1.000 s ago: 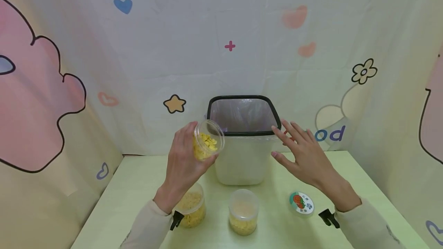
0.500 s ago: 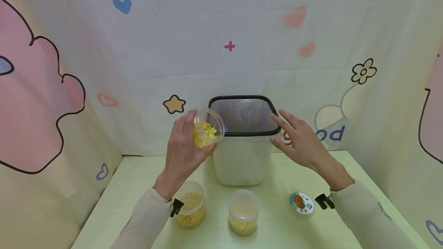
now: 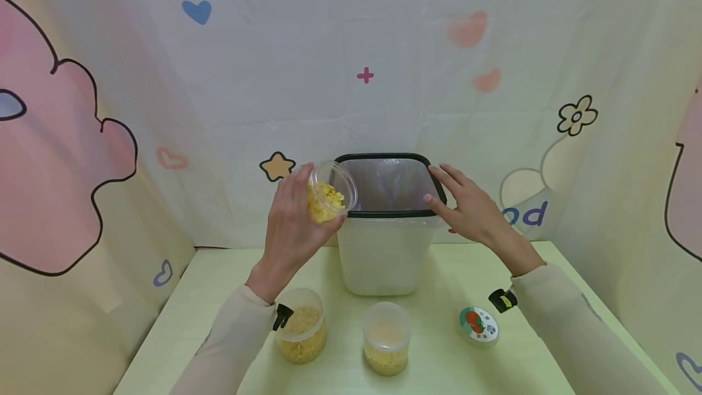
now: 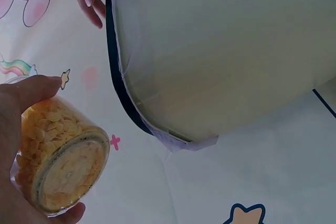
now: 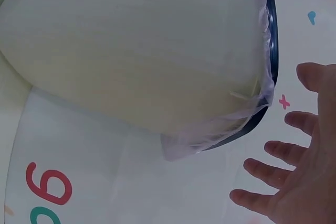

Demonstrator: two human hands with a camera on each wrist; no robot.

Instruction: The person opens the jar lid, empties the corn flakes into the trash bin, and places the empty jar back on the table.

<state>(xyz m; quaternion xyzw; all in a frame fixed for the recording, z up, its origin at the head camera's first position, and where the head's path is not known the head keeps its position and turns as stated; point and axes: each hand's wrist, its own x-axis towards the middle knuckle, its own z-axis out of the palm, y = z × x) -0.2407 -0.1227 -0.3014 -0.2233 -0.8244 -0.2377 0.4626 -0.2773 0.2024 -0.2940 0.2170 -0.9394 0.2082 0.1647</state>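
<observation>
My left hand [image 3: 290, 218] grips a clear plastic jar [image 3: 333, 191] of yellow flakes, tilted with its open mouth facing up and to the right. In the left wrist view the flakes [image 4: 52, 127] show through the jar's wall, and its base faces the camera. The jar is held at the left of the rim of a white bin [image 3: 384, 255] with a black rim and a clear liner [image 5: 220, 129]. On the bin's right side my right hand [image 3: 466, 206] is spread with nothing in it; in the right wrist view its fingers are apart from the rim.
Two lidded tubs stand on the pale green table [image 3: 219, 273]: a larger tub [image 3: 301, 328] at left and a smaller tub [image 3: 386, 340] in the middle. A round lid [image 3: 479, 323] with a tomato print lies at right. A printed cloth [image 3: 247, 78] hangs behind the bin.
My left hand has raised the jar higher along the bin's left side. My right hand has risen and moved left, up by the bin's right rim. The tubs and lid have stayed put.
</observation>
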